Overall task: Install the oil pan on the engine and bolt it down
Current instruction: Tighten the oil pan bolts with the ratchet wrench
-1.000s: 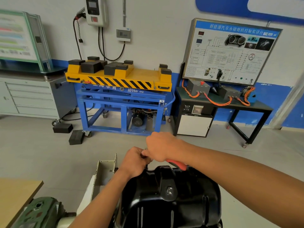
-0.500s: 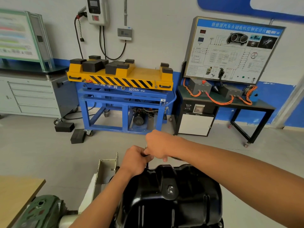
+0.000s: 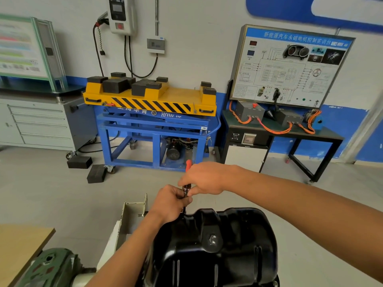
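Closest to me the black oil pan (image 3: 215, 247) sits in place, dome up, filling the bottom of my view; what it rests on is hidden beneath it, so I take that to be the engine. At its far rim my left hand (image 3: 172, 201) is closed around the lower shaft of a ratchet (image 3: 186, 190), steadying it where it drops to the edge of the pan. My right hand (image 3: 204, 179) is clenched on the upper part of the same tool, with the red handle tip (image 3: 188, 163) sticking out beyond my knuckles. The bolt itself is out of my sight under my fingers.

I judge I am in the bolting-down step, working a fastener at the far rim. The next move calls for keeping the shaft square to the rim while the right hand swings the handle, then shifting to the next bolt hole along the rim.

To the left lie a tan tabletop corner (image 3: 22, 245) and a pale metal bracket (image 3: 134, 210). Beyond is bare grey floor with two black blocks (image 3: 87, 167). Against the far wall stand a grey drawer cabinet (image 3: 41, 125), a blue frame carrying a yellow striped platform (image 3: 153, 100), and a training panel (image 3: 290, 67) on a black bench with orange cables (image 3: 271, 127).
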Demonstrator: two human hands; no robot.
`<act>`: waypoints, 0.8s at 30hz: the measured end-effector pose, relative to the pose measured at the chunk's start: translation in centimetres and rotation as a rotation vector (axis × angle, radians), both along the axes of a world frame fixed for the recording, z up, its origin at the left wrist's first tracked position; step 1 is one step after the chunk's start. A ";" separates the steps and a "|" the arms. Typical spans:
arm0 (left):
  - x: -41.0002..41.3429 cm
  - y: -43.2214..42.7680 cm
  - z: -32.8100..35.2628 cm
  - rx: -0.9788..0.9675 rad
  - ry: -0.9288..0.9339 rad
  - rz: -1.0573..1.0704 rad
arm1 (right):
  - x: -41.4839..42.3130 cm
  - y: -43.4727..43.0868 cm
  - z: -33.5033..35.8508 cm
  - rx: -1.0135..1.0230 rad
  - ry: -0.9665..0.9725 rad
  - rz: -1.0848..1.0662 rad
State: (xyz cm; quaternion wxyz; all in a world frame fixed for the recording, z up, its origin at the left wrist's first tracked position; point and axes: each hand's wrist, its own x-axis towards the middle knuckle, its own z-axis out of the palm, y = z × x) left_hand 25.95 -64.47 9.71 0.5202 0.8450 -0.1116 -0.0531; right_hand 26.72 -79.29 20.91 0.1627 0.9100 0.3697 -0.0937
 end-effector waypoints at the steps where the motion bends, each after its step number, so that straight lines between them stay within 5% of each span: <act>1: 0.0 0.0 0.0 0.004 -0.002 0.000 | 0.0 -0.2 -0.2 0.001 -0.019 0.009; 14: 0.0 0.1 -0.3 -0.030 0.010 -0.017 | -0.6 -1.2 -2.9 0.016 -0.316 0.032; 20: 0.1 0.1 0.0 -0.018 0.004 -0.065 | -1.3 -1.7 -2.8 0.118 -0.268 -0.049; 24: 1.0 0.1 0.6 0.199 0.142 -0.242 | -1.6 -3.0 -2.3 0.146 -0.249 -0.068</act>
